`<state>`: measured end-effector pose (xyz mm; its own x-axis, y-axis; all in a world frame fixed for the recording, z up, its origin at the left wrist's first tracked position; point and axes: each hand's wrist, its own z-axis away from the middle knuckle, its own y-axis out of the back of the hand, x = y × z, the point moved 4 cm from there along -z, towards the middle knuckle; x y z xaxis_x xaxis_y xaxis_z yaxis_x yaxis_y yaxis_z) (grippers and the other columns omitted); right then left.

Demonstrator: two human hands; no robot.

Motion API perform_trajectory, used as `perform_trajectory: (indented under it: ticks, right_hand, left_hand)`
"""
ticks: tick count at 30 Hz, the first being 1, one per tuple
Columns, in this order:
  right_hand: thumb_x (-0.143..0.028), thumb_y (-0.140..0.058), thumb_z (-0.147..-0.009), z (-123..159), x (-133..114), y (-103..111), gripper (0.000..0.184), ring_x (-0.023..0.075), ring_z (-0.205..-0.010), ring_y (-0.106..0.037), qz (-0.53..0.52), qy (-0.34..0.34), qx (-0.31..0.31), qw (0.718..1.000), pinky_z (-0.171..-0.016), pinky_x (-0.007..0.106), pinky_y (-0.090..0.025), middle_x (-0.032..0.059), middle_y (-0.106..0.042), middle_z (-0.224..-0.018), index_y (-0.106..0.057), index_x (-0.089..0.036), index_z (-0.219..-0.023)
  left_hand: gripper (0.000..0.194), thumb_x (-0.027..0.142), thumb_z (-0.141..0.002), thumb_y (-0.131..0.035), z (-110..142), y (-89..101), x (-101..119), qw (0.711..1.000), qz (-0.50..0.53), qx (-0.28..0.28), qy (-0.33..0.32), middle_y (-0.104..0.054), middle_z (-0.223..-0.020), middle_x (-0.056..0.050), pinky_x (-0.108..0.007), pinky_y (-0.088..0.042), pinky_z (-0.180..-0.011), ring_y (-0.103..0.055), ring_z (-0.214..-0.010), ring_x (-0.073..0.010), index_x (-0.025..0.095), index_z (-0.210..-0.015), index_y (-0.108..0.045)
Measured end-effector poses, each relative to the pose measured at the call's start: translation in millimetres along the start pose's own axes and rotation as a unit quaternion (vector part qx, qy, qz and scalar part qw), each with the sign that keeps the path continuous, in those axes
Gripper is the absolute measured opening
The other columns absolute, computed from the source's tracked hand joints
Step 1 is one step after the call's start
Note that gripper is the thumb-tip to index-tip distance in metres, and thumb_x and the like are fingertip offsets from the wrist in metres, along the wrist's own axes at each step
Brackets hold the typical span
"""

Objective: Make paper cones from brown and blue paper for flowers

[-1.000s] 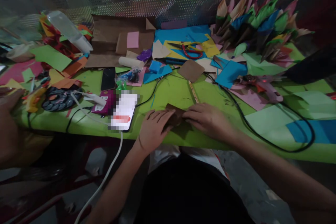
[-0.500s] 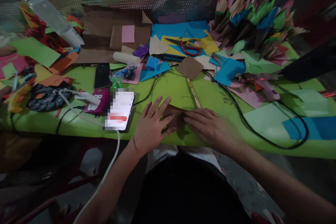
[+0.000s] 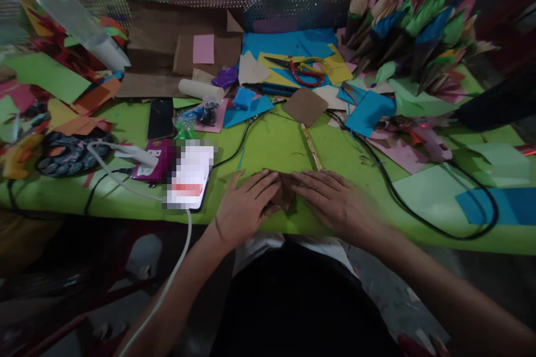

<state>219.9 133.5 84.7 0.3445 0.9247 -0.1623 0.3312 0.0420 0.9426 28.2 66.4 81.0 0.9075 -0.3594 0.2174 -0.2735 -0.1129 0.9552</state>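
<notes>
Both forearms angle inward across the near edge of the glossy green tabletop (image 3: pixel 270 148). The left hand (image 3: pixel 247 201) and right hand (image 3: pixel 333 198) lie low, fingers nearly straight, meeting over a small, folded brown paper piece (image 3: pixel 282 195) between them; I cannot tell whether either pinches it.

Two bare hands, one left hand (image 3: pixel 246 202) and one right hand (image 3: pixel 340 201), meet at one piece of brown paper (image 3: pixel 285 194); just beyond them are one thin stick (image 3: pixel 310 145) and one brown square (image 3: pixel 306 106). To the left of the hands there are two phones, one lit phone (image 3: pixel 193 170) and one dark phone (image 3: pixel 161 119), plus one clear bottle (image 3: pixel 77 22); to their right, one pink glue gun (image 3: pixel 433 142) and many paper cones (image 3: pixel 412 33), too overlapped to count.
</notes>
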Motion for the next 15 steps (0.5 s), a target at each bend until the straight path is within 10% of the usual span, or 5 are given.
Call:
perform_trajectory:
  ticks: [15]
  right_hand:
    - [-0.022, -0.048, -0.099, -11, 1, -9, 0.048, 0.0281, -0.119, -0.061, 0.014, -0.079, -0.025, 0.996, -0.107, 0.047, -0.043, 0.0104, -0.069, -0.129, -0.050, -0.024, -0.147]
  left_hand:
    - [0.058, 0.052, -0.104, -0.039, -2, -1.7, 2, 0.999, -0.020, -0.029, 0.035, -0.056, -0.152, -0.010, -0.050, -0.029, -0.120, -0.057, -0.134, -0.0280, 0.021, -0.152, -0.047]
